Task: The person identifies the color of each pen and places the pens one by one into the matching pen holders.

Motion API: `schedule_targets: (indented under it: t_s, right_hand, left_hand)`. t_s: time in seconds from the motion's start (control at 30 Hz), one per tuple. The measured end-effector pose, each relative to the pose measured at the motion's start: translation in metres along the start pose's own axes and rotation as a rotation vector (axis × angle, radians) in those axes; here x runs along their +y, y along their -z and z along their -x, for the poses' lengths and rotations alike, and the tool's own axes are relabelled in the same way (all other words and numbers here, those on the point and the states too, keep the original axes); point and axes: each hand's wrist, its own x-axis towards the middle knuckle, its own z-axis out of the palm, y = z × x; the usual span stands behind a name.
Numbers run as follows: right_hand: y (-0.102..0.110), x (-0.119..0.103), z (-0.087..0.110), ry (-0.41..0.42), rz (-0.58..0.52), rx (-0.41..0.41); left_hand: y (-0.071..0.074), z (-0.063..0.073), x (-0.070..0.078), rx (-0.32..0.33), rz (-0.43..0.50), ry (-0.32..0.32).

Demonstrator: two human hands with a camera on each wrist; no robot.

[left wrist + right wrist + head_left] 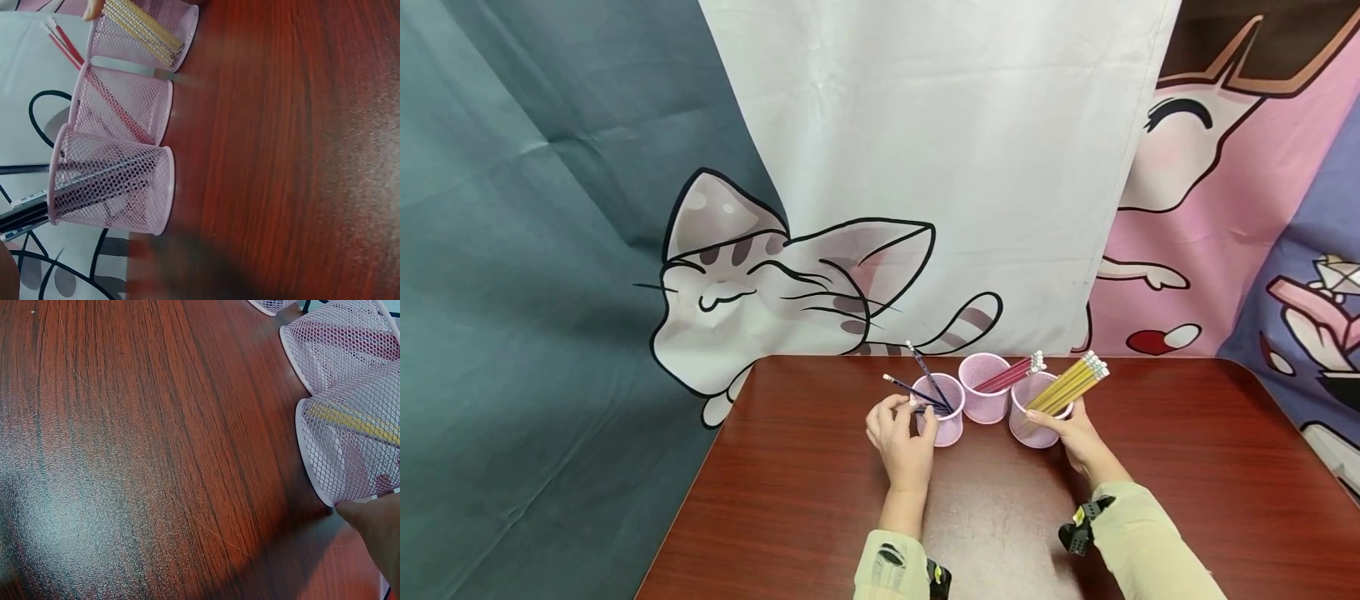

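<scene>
Three pink mesh pencil cups stand side by side near the table's far edge. My left hand (904,442) is at the rim of the left cup (950,430), pinching several dark blue pencils (25,215) by their upper ends between thumb and fingers. Two more dark blue pencils (928,375) lean out separately, white erasers up. Around the right cup (1034,435) my right hand (1081,439) has its grip, thumb over the front by the yellow pencils (1063,389); its other fingers are mostly hidden behind. Red pencils (1006,377) lean rightward in the middle cup (985,408).
The dark red wooden table (790,500) reaches back to a hanging cloth backdrop (940,167) with cartoon figures, close behind the cups. A black wrist device (1081,527) sits at the right sleeve.
</scene>
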Motion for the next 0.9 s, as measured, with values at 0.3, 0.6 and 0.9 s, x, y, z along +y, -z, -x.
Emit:
schedule_targets:
  t_s: [0.3,0.6,0.9]
  right_hand:
    - [0.0,0.0,-0.001,-0.004,0.0,-0.003]
    - [0.001,0.007,-0.002,0.04,0.012,-0.002]
    - [0.002,0.006,-0.001,0.058,0.0,-0.01]
  left_hand:
    - [0.001,0.01,-0.01,-0.023,-0.016,0.017]
    - [-0.002,0.014,-0.014,-0.042,0.007,0.065]
    - [-0.005,0.017,-0.014,-0.175,-0.082,0.114]
